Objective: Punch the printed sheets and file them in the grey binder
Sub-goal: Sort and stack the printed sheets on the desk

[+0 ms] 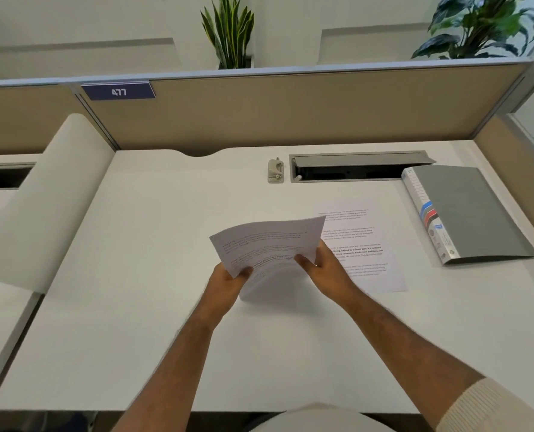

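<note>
Both hands hold a thin stack of printed sheets [268,244] raised above the middle of the white desk [153,307]. My left hand [228,285] pinches its lower left corner, thumb on top. My right hand [325,269] grips the right edge, thumb on the printed face. Another printed sheet [368,257] lies flat on the desk just right of my hands. The grey binder [471,210] lies closed at the right, spine with coloured stripes facing left. A small grey hole punch [275,171] stands at the back of the desk.
An open cable tray [353,169] is set into the desk between the punch and the binder. A beige partition [290,113] closes the back and right side. A curved white divider [41,207] bounds the left.
</note>
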